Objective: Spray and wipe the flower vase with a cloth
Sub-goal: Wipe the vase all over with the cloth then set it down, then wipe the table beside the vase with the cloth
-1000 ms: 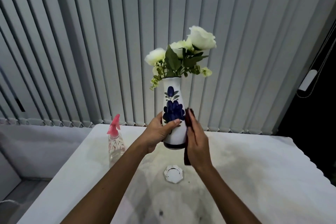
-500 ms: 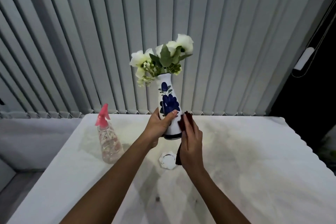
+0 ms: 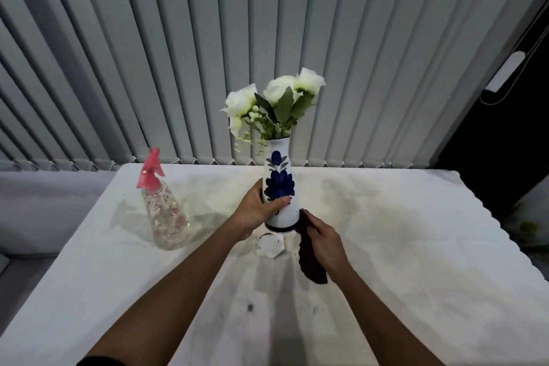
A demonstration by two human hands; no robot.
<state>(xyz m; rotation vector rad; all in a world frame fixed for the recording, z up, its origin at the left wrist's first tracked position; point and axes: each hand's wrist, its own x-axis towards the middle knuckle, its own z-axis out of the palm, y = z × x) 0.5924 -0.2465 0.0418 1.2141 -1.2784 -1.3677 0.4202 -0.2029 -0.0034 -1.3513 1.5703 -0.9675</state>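
A white vase [image 3: 285, 211] painted with blue flowers holds white roses [image 3: 274, 98] and stays upright just above the table. My left hand [image 3: 258, 210] grips its lower body from the left, thumb across the front. My right hand [image 3: 323, 242] holds a dark cloth [image 3: 309, 258] against the vase's lower right side, near the dark band at its base; the cloth hangs down below the palm. To the left on the table stands a clear spray bottle [image 3: 166, 217] with a pink trigger head.
A white-covered table [image 3: 416, 261] fills the lower view. A small white scalloped coaster or dish [image 3: 269, 245] lies under the vase. Grey vertical blinds [image 3: 208, 53] hang behind the table's far edge. A dark gap lies beyond the right edge.
The vase has come down toward the table in my left hand. My right hand with the cloth has slid from the vase's side down to its base.
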